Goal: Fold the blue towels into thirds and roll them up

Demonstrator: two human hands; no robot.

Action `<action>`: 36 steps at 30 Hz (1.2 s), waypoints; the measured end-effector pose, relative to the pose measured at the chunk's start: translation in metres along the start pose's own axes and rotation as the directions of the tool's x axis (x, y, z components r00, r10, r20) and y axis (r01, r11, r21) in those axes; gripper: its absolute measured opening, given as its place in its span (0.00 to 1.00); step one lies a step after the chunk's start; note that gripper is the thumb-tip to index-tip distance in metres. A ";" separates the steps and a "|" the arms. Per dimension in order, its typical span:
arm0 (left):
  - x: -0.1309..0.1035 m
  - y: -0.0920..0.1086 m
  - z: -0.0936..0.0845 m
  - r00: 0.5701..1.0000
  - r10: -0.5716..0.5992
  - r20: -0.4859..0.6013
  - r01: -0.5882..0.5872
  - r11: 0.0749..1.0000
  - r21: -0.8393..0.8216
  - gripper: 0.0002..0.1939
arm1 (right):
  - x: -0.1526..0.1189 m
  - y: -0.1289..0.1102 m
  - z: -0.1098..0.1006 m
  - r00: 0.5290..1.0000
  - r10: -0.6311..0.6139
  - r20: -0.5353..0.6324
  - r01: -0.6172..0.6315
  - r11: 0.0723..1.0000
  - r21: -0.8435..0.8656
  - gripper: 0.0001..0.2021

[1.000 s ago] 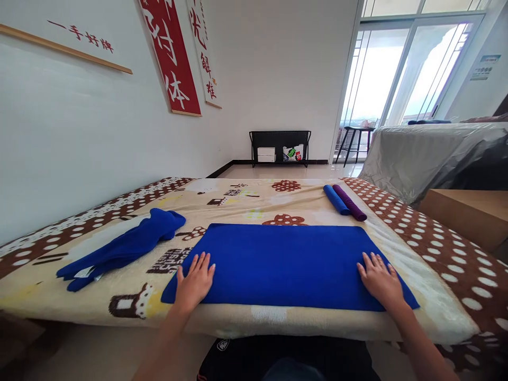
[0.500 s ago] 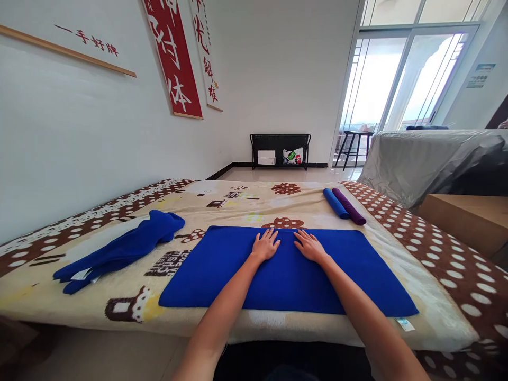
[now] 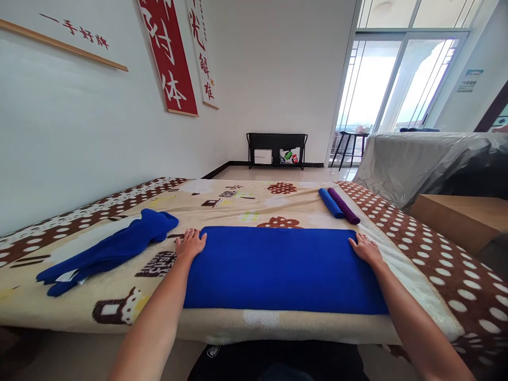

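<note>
A blue towel lies flat and smooth on the patterned blanket, near its front edge. My left hand rests at the towel's far left corner, thumb against its edge and the other fingers stretched over the blanket. At the far right corner, my right hand lies with its fingers apart, touching the towel's edge. A crumpled blue cloth with white tags is left of my left hand. Beyond my right hand lie a rolled blue towel and a rolled purple towel, side by side.
The blanket has a brown border with white dots. A cardboard box and a furniture piece under grey plastic sheeting stand at the right. Farther back are a black rack and a dark stool.
My hands have slid apart, from the middle of the towel's far edge out to its two far corners. The view has shifted slightly.
</note>
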State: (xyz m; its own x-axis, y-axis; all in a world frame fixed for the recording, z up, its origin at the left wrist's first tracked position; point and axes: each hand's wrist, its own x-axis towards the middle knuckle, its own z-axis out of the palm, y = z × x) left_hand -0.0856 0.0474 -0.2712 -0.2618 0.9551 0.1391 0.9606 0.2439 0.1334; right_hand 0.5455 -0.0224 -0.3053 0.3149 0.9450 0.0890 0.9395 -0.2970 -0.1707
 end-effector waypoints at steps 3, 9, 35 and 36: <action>-0.001 0.031 -0.001 0.997 0.070 -0.028 -0.070 0.997 -0.012 0.32 | -0.004 -0.031 0.001 0.998 -0.043 -0.042 0.043 0.999 0.000 0.32; -0.022 0.165 0.031 0.780 0.597 0.187 -0.579 0.803 -0.143 0.28 | -0.028 -0.149 0.018 0.922 -0.388 0.013 0.386 0.919 0.080 0.28; -0.011 0.219 0.035 0.892 0.452 -0.014 -0.450 0.886 -0.111 0.19 | -0.268 -0.183 0.041 0.754 -0.583 -0.303 0.586 0.387 0.712 0.14; -0.012 0.223 0.035 0.898 0.439 -0.023 -0.439 0.892 -0.112 0.19 | -0.267 -0.183 0.045 0.728 -0.553 -0.404 0.670 0.453 0.587 0.12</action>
State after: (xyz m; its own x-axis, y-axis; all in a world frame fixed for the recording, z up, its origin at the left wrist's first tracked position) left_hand 0.1351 0.0967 -0.2774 0.1845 0.9609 0.2065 0.9608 -0.2206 0.1681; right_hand 0.2840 -0.2139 -0.3416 -0.2360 0.7969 0.5560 0.5578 0.5796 -0.5940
